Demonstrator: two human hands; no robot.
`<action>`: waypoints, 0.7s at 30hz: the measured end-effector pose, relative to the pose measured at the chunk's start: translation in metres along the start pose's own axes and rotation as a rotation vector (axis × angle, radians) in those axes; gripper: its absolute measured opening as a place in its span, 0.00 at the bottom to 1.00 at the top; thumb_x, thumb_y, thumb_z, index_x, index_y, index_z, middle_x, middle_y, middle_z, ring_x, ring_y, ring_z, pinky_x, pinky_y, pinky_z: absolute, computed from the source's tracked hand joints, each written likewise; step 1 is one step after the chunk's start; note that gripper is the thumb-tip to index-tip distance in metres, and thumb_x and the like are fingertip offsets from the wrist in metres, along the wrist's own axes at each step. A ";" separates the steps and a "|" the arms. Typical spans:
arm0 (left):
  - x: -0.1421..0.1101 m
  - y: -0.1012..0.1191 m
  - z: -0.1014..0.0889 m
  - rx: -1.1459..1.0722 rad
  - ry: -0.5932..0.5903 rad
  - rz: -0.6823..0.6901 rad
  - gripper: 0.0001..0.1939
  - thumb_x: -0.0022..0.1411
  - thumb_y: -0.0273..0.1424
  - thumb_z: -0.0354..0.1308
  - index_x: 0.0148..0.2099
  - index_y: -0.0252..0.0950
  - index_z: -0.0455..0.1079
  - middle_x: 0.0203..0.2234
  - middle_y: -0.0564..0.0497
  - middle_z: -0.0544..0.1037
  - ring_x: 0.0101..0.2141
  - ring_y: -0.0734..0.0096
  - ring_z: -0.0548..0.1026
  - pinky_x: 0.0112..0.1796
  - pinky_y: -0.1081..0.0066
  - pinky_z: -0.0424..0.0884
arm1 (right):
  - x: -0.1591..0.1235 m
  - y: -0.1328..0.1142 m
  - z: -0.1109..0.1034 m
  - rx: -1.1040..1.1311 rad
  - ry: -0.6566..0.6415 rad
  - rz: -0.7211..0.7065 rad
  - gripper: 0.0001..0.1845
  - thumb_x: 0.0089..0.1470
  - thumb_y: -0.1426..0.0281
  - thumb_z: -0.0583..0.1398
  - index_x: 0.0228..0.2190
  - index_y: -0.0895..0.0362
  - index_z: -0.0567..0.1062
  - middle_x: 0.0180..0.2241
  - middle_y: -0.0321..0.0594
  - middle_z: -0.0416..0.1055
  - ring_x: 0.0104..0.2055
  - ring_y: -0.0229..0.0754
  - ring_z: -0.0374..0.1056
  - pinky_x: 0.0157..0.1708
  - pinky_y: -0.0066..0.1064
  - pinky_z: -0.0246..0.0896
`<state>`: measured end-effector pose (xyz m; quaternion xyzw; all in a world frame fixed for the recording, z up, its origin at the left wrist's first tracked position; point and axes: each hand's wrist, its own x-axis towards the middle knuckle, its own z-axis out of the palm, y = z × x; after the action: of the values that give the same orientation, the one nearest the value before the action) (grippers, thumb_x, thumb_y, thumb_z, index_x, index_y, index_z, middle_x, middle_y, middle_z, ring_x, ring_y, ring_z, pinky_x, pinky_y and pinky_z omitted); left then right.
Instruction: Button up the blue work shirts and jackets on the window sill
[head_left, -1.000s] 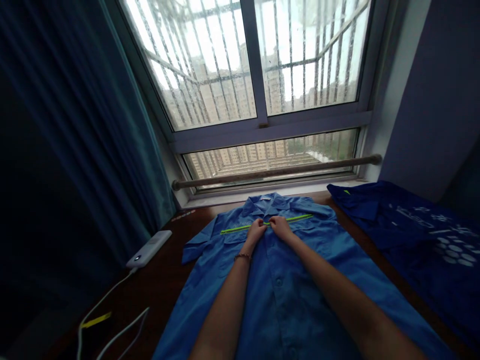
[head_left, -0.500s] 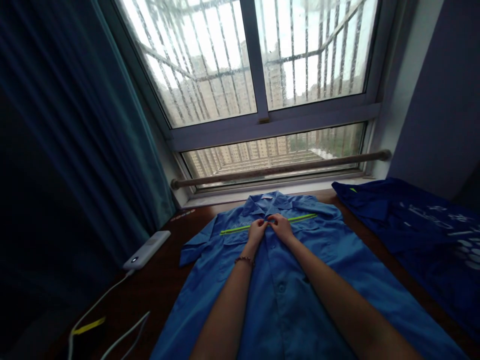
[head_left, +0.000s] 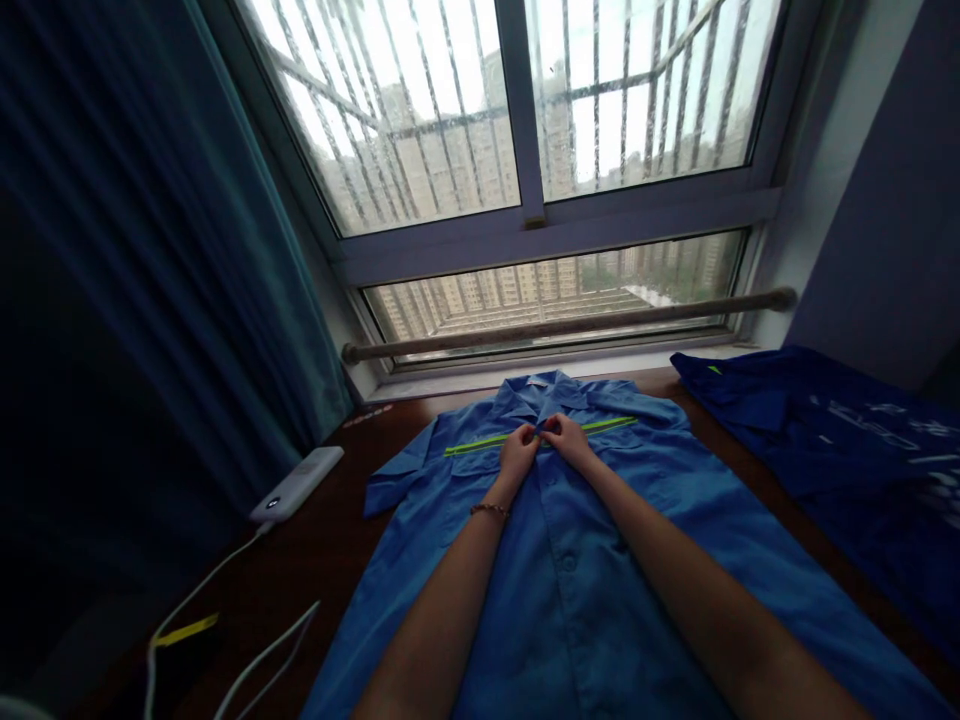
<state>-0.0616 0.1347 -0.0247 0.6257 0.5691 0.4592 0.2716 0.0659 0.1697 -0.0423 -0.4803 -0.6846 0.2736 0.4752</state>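
A blue short-sleeved shirt [head_left: 480,560] lies spread face up, its collar toward the window. Bright yellow-green strips cross its chest, and buttons run down the front. My left hand [head_left: 519,452] pinches the left side of the front opening below the collar. Close beside it, my right hand [head_left: 566,440] pinches the opposite edge. The fingertips of both hands nearly meet at the chest strip; whatever button lies between them is hidden. A beaded bracelet [head_left: 489,510] circles my left wrist.
A darker blue garment [head_left: 810,450] with white print lies at the right on the brown wooden surface [head_left: 337,530]. To the left are a white power bank [head_left: 298,484] with a cable [head_left: 210,575] and a yellow-edged dark object [head_left: 187,630]. A rail [head_left: 570,328] crosses the window.
The view has shifted slightly. Both hands stay together at the shirt's upper front, with the fingers moved a little on the cloth.
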 end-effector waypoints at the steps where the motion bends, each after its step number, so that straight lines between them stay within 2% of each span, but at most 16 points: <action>1: 0.000 -0.001 0.000 -0.004 0.003 0.011 0.06 0.47 0.31 0.55 0.28 0.33 0.69 0.19 0.55 0.68 0.23 0.75 0.65 0.26 0.77 0.59 | 0.001 0.002 -0.001 0.027 -0.006 0.004 0.09 0.39 0.68 0.61 0.26 0.59 0.72 0.25 0.38 0.70 0.27 0.38 0.65 0.30 0.29 0.59; 6: 0.002 -0.006 0.002 -0.056 -0.013 0.050 0.08 0.48 0.33 0.55 0.29 0.33 0.69 0.20 0.55 0.69 0.24 0.75 0.65 0.26 0.77 0.59 | 0.005 0.007 -0.003 0.168 -0.011 0.031 0.12 0.37 0.64 0.62 0.24 0.60 0.73 0.23 0.39 0.72 0.26 0.39 0.67 0.28 0.29 0.61; 13: 0.005 -0.010 0.002 -0.174 -0.093 0.024 0.08 0.46 0.31 0.56 0.28 0.31 0.69 0.21 0.53 0.71 0.24 0.74 0.68 0.27 0.76 0.63 | 0.000 0.005 -0.004 0.266 0.015 0.065 0.15 0.36 0.61 0.62 0.24 0.61 0.74 0.23 0.41 0.74 0.27 0.41 0.69 0.28 0.30 0.63; 21: -0.001 -0.004 -0.004 -0.163 0.018 0.022 0.07 0.44 0.31 0.57 0.26 0.31 0.69 0.20 0.54 0.70 0.24 0.74 0.67 0.27 0.76 0.62 | -0.012 -0.014 -0.012 0.112 0.051 -0.002 0.07 0.40 0.67 0.60 0.23 0.58 0.75 0.23 0.38 0.73 0.27 0.40 0.68 0.30 0.29 0.62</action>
<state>-0.0666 0.1337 -0.0271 0.6037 0.5254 0.5126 0.3111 0.0720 0.1524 -0.0301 -0.4591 -0.6565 0.2986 0.5187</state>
